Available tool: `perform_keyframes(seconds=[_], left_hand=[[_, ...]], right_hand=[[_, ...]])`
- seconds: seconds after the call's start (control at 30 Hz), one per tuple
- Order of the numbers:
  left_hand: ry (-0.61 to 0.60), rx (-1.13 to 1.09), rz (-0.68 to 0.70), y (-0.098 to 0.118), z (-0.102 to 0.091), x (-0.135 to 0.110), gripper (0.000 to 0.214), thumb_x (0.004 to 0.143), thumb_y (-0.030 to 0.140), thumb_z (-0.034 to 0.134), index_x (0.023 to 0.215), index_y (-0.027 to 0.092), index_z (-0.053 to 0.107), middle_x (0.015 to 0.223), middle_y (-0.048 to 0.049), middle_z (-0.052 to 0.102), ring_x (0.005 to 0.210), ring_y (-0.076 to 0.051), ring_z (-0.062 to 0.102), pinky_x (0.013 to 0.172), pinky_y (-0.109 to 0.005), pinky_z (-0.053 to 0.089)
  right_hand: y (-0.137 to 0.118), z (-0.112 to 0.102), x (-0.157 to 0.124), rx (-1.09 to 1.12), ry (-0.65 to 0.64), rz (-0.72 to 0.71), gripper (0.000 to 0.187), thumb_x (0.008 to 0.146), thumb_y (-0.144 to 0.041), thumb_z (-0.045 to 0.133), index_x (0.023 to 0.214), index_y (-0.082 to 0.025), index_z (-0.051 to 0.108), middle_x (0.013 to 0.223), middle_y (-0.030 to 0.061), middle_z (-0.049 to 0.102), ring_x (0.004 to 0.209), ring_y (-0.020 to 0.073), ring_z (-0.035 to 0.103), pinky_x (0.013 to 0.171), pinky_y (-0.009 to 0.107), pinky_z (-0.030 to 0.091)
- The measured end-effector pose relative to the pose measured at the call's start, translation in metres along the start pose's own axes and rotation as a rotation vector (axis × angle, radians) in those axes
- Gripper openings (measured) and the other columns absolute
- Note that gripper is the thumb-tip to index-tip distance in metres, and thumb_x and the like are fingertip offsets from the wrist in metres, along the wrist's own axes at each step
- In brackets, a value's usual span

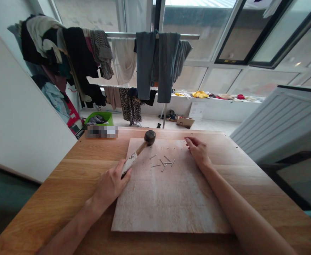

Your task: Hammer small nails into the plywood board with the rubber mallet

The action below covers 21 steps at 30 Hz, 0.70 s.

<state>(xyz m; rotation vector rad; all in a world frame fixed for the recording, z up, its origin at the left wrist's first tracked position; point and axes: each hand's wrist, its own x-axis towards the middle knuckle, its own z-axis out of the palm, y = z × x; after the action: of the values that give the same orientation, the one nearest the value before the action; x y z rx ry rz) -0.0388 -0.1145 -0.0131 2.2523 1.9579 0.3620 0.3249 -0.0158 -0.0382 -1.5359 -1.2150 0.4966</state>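
Note:
My left hand (115, 179) is closed around the pale-wrapped handle of a hammer (141, 148). The dark head of the hammer rests on or just over the far edge of a flat wooden board (168, 198). At the board's far right, my right hand (197, 148) pinches a thin nail (185, 141) between thumb and fingertips. Whether the nail's tip touches the board is too small to tell. Several loose nails (167, 163) lie scattered on the board between my hands. A row of small dark marks runs along the board's far side.
The board lies on a wooden table (86, 170). A blurred-out object (101, 131) sits at the table's far left edge. Beyond it are a green basin (107, 118), clothes (147, 67) on a drying rack, and a cardboard box (185, 122). A white panelled piece (283, 117) stands on the right.

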Motion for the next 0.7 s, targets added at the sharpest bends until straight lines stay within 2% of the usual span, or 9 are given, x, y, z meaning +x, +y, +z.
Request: perform_keyframes(seconds=[0.2,0.3,0.4,0.5,0.6,0.7], left_hand=[[0.036,-0.029,-0.010,-0.009,0.006,0.009,0.031,0.101,0.039,0.049,0.126,0.022,0.055,0.103,-0.0091,0.077,0.089,-0.029,0.076,0.073,-0.033,0.052],[0.034,-0.033,-0.009,-0.013,0.008,0.010,0.031,0.101,0.040,0.050,0.126,0.023,0.055,0.100,-0.0079,0.077,0.088,-0.029,0.076,0.071,-0.032,0.052],[0.032,-0.020,-0.007,-0.013,0.009,0.009,0.031,0.101,0.039,0.049,0.128,0.023,0.055,0.104,-0.0087,0.077,0.091,-0.029,0.076,0.074,-0.033,0.052],[0.036,-0.003,-0.035,-0.012,0.009,0.008,0.032,0.101,0.040,0.049,0.127,0.024,0.056,0.104,-0.0091,0.078,0.091,-0.029,0.076,0.074,-0.032,0.052],[0.046,-0.027,-0.034,-0.013,0.010,0.008,0.031,0.101,0.041,0.048,0.126,0.024,0.057,0.100,-0.0077,0.078,0.089,-0.029,0.076,0.072,-0.032,0.052],[0.066,-0.075,0.000,-0.014,0.010,0.008,0.030,0.100,0.039,0.048,0.125,0.024,0.057,0.105,-0.0079,0.077,0.092,-0.029,0.076,0.075,-0.033,0.053]], right_hand=[[-0.004,0.013,0.016,0.098,-0.051,0.016,0.056,0.071,-0.066,0.069,0.093,-0.015,0.076,0.084,0.0100,0.074,0.076,0.0218,0.067,0.063,0.032,0.053],[-0.003,0.002,0.021,0.175,-0.062,0.027,0.053,0.070,-0.066,0.071,0.091,-0.018,0.076,0.084,0.0086,0.075,0.076,0.0211,0.069,0.064,0.032,0.055],[0.003,-0.017,0.020,0.211,-0.019,-0.008,0.046,0.070,-0.057,0.077,0.094,-0.019,0.076,0.085,0.0076,0.076,0.078,0.0207,0.070,0.071,0.034,0.057],[0.011,-0.026,0.015,0.120,-0.005,-0.042,0.044,0.070,-0.051,0.078,0.099,-0.019,0.075,0.084,0.0074,0.077,0.077,0.0225,0.071,0.074,0.038,0.058],[0.018,-0.024,0.008,-0.024,-0.021,-0.092,0.039,0.073,-0.051,0.073,0.097,-0.020,0.075,0.084,0.0074,0.078,0.076,0.0238,0.072,0.078,0.041,0.058],[0.018,-0.019,0.003,-0.100,-0.056,-0.161,0.032,0.078,-0.048,0.067,0.093,-0.021,0.074,0.082,0.0070,0.078,0.074,0.0236,0.073,0.079,0.040,0.058]])
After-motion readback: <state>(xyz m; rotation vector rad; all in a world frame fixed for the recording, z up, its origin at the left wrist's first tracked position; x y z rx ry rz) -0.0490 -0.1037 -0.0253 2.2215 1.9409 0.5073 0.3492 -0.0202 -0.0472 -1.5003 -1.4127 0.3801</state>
